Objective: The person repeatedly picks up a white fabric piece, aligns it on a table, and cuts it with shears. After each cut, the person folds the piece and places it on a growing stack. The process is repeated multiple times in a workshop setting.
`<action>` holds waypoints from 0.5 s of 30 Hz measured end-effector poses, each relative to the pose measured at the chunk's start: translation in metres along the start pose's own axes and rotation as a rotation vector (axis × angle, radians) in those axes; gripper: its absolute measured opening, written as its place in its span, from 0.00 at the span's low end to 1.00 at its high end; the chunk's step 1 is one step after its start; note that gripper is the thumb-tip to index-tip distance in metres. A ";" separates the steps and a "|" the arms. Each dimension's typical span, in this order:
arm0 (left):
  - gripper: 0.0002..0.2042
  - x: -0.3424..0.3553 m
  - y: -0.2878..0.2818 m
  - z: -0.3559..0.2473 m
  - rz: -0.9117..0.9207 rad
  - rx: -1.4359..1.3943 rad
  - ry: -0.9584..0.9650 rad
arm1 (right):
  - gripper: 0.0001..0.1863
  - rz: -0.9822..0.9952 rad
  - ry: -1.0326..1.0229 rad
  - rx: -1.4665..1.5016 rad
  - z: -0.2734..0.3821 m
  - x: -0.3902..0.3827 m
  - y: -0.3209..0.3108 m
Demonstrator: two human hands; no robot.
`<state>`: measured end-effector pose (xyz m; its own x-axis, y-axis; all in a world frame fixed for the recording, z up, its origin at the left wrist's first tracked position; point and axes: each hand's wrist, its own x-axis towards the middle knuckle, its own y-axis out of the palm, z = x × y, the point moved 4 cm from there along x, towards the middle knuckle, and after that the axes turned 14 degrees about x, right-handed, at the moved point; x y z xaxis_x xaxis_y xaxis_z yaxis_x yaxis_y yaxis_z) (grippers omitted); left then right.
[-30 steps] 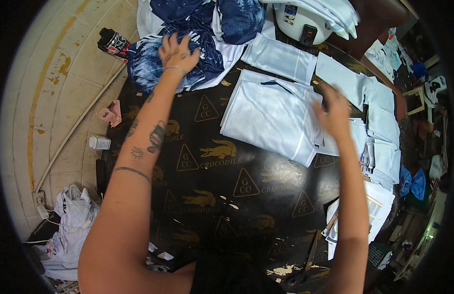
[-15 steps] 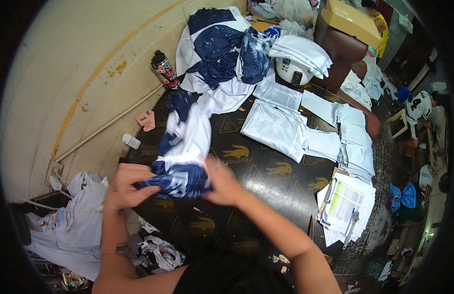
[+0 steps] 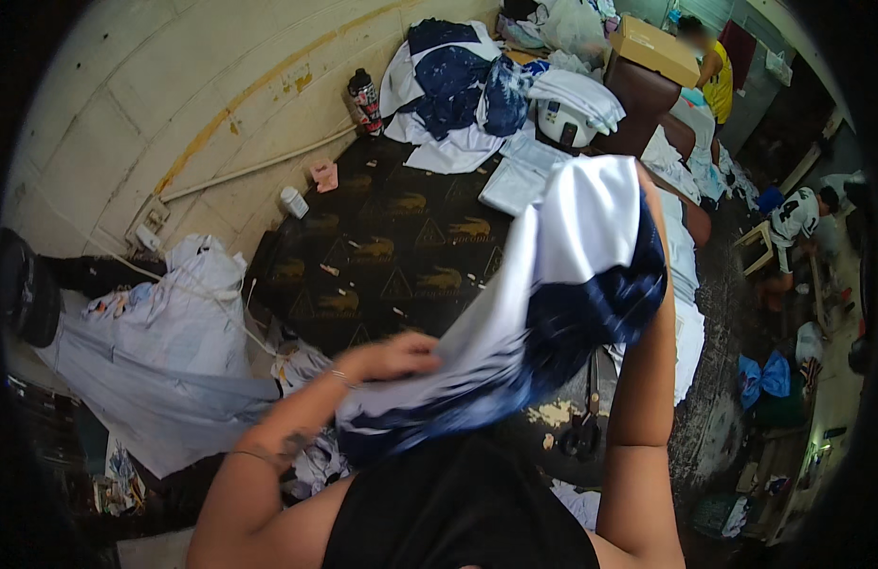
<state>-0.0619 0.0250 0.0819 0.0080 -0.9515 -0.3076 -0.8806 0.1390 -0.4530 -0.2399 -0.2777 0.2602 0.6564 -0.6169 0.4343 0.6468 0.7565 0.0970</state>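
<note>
A white and navy shirt [image 3: 553, 303] hung lifted above the dark surface [image 3: 382, 256], unfolded; the left hand [image 3: 396, 356] pinched its lower edge, the right hand was hidden inside it, grip unclear; more shirts [image 3: 458, 85] waited, heaped

garment [image 3: 562, 294]: soft cloth, white and navy, matt, creased. tabletop [image 3: 382, 256]: black covering with gold print, slight sheen. box [image 3: 657, 49]: brown cardboard, matt. bottle [image 3: 294, 202]: white plastic, smooth. wall [image 3: 145, 85]: pale tile, rough, stained. bag [image 3: 188, 313]: thin translucent plastic, crinkled.
</note>
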 end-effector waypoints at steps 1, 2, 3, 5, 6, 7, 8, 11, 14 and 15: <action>0.16 0.011 0.050 0.042 0.061 0.050 -0.010 | 0.10 -0.144 0.269 0.102 -0.027 -0.018 -0.017; 0.17 0.019 0.093 0.088 0.064 0.149 0.003 | 0.14 -0.522 0.803 0.483 -0.066 -0.052 -0.033; 0.17 0.004 0.129 0.142 0.053 0.206 -0.096 | 0.19 -0.177 0.537 -0.093 -0.077 -0.068 -0.041; 0.19 -0.061 0.161 0.245 0.032 0.311 -0.291 | 0.24 0.053 0.374 -0.508 -0.113 -0.118 -0.058; 0.20 -0.103 0.151 0.278 -0.049 0.381 -0.176 | 0.22 0.039 0.515 -0.494 -0.137 -0.148 -0.068; 0.22 -0.150 0.132 0.303 -0.156 0.868 -0.282 | 0.21 0.097 0.517 -0.412 -0.151 -0.173 -0.076; 0.18 -0.202 0.091 0.327 -0.371 0.488 -0.661 | 0.21 0.122 0.616 -0.363 -0.163 -0.197 -0.083; 0.20 -0.330 -0.029 0.274 -1.452 -0.551 -0.281 | 0.21 0.219 0.601 -0.110 -0.147 -0.234 -0.106; 0.28 -0.369 -0.113 0.142 -1.555 -0.478 0.098 | 0.18 0.143 0.432 -0.067 -0.072 -0.242 -0.148; 0.27 -0.363 -0.135 0.108 -1.517 -0.519 0.085 | 0.14 0.100 0.414 0.312 -0.045 -0.225 -0.167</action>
<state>0.1050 0.3817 0.1644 0.9724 -0.1315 0.1928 -0.1423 -0.9889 0.0434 -0.4781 -0.2746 0.1056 0.8485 -0.5245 0.0708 0.4680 0.8060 0.3624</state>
